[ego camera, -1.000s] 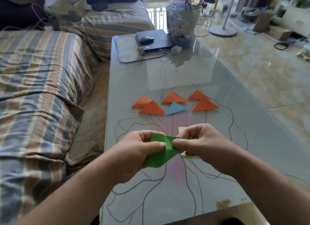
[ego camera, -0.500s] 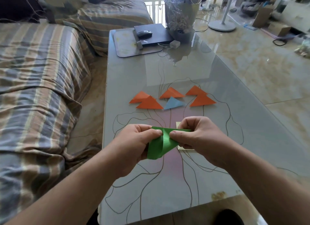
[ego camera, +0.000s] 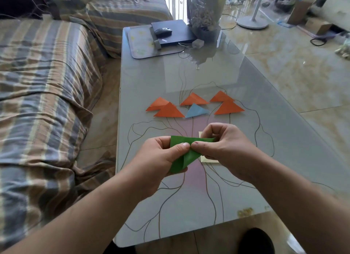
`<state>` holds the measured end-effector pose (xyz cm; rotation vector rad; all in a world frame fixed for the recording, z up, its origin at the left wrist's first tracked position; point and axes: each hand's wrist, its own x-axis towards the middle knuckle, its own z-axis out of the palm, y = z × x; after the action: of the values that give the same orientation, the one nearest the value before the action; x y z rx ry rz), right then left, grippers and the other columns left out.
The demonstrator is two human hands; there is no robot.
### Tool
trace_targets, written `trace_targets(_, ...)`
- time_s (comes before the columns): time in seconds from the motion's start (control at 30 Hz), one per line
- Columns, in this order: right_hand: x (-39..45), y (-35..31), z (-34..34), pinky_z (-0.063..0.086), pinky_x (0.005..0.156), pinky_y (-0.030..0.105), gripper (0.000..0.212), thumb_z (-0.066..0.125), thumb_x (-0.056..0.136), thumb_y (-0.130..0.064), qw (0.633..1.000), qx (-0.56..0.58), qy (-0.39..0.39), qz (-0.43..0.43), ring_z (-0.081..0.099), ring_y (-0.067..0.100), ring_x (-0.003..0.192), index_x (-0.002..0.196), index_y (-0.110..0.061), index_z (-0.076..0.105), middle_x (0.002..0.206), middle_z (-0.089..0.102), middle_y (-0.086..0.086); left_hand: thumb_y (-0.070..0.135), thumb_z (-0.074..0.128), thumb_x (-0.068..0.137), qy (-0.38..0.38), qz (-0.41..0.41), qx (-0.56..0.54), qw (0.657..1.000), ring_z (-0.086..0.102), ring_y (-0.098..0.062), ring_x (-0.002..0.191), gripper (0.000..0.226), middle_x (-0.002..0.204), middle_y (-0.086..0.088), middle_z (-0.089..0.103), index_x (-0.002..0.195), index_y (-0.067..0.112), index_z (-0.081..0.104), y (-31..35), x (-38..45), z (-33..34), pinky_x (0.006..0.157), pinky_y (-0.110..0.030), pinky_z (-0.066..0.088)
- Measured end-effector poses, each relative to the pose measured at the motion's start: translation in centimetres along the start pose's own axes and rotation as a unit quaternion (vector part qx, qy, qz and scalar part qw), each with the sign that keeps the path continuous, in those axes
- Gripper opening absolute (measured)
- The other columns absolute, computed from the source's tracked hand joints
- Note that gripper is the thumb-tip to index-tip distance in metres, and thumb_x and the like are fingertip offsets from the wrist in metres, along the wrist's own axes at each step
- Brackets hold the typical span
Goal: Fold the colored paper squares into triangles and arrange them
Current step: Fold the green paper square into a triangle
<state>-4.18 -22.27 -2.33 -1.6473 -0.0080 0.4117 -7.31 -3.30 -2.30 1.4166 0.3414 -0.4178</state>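
A green paper square (ego camera: 186, 155), bent over into a rough triangle, hangs above the glass table (ego camera: 246, 94). My left hand (ego camera: 161, 157) pinches its left side, thumb on top. My right hand (ego camera: 225, 147) pinches its right corner, the two thumbs meeting at the middle. Beyond the hands lie several folded orange triangles (ego camera: 168, 111) and one light blue triangle (ego camera: 196, 110) in two loose rows. A pale yellow paper (ego camera: 208, 160) lies flat under my right hand, mostly hidden.
At the table's far end stand a dark laptop (ego camera: 174, 32) with a mouse (ego camera: 162, 31) on a mat and a clear bag of filling (ego camera: 204, 9). A striped sofa (ego camera: 43, 79) runs along the left. A fan base (ego camera: 251, 22) stands on the tiled floor at right.
The green paper has been bent further over, its lower flap now pointing down toward me. Both hands stay pinched on it at about the same spot over the table.
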Motion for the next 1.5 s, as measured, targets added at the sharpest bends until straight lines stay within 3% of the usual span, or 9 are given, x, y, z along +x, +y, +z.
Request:
trace_targets(0.3,0.0,-0.1,0.1,0.055,0.068,0.035,0.022,0.082,0.081,0.001,0.997,0.074,0.005,-0.006,0.063,0.026,0.074,0.088,-0.015,0.069,0.074,0.065,0.007,0.014,0.077,0.088,0.032,0.021,0.009,0.999,0.075,-0.037,0.099,0.023,0.100,-0.018,0.078,0.109,0.003,0.074,-0.1,0.5,-0.1,0.091,-0.054,0.061)
trace_targets(0.43,0.1,0.0,0.1,0.055,0.075,0.039,0.023,0.080,0.082,0.005,0.997,0.076,0.006,-0.012,0.065,0.026,0.077,0.092,-0.013,0.070,0.077,0.066,0.003,0.020,0.078,0.088,0.035,0.025,0.019,0.999,0.074,-0.039,0.100,0.023,0.099,-0.017,0.078,0.106,0.005,0.075,-0.1,0.4,-0.1,0.093,-0.057,0.059)
trace_targets(0.73,0.2,0.0,0.2,0.055,0.077,0.038,0.017,0.083,0.081,0.001,0.998,0.058,0.011,-0.008,0.064,0.027,0.078,0.088,-0.013,0.074,0.080,0.070,0.009,0.024,0.078,0.089,0.030,0.056,0.068,0.996,0.075,-0.036,0.098,0.018,0.096,-0.013,0.079,0.101,0.011,0.077,-0.1,0.4,-0.5,0.089,-0.055,0.061)
trace_targets(0.9,0.2,-0.1,0.2,0.055,0.076,0.037,0.016,0.083,0.081,0.000,0.998,0.055,-0.005,0.000,0.064,0.026,0.079,0.088,-0.012,0.076,0.082,0.071,0.011,0.020,0.078,0.091,0.021,0.136,0.114,0.984,0.077,-0.024,0.091,0.016,0.095,-0.005,0.078,0.105,0.027,0.075,0.0,0.3,-0.8,0.082,-0.050,0.064)
trace_targets(1.07,0.2,-0.2,0.3,0.054,0.080,0.042,0.018,0.081,0.082,0.003,0.998,0.062,-0.014,0.000,0.063,0.029,0.081,0.086,-0.014,0.076,0.083,0.068,0.014,0.021,0.080,0.090,0.033,0.213,0.163,0.963,0.075,-0.018,0.093,0.009,0.095,0.003,0.078,0.098,0.025,0.079,-0.2,0.4,-0.9,0.083,-0.045,0.064)
trace_targets(1.23,0.1,-0.8,-0.1,0.054,0.071,0.032,0.009,0.075,0.089,-0.004,0.997,0.080,-0.006,0.006,0.064,0.020,0.074,0.087,-0.012,0.073,0.078,0.065,0.010,0.016,0.081,0.088,0.056,0.244,0.159,0.955,0.075,-0.015,0.091,0.010,0.091,0.005,0.079,0.091,0.025,0.081,-0.1,0.6,-1.2,0.080,-0.037,0.064)
trace_targets(1.5,0.3,-1.3,-1.4,0.050,0.071,0.033,0.016,0.077,0.084,0.008,0.999,0.015,0.017,-0.048,0.063,0.018,0.069,0.084,-0.008,0.074,0.074,0.070,0.005,0.018,0.084,0.085,0.055,0.276,0.195,0.940,0.075,-0.018,0.093,0.014,0.093,0.007,0.078,0.092,0.029,0.081,0.7,0.5,-2.1,0.081,-0.046,0.064)
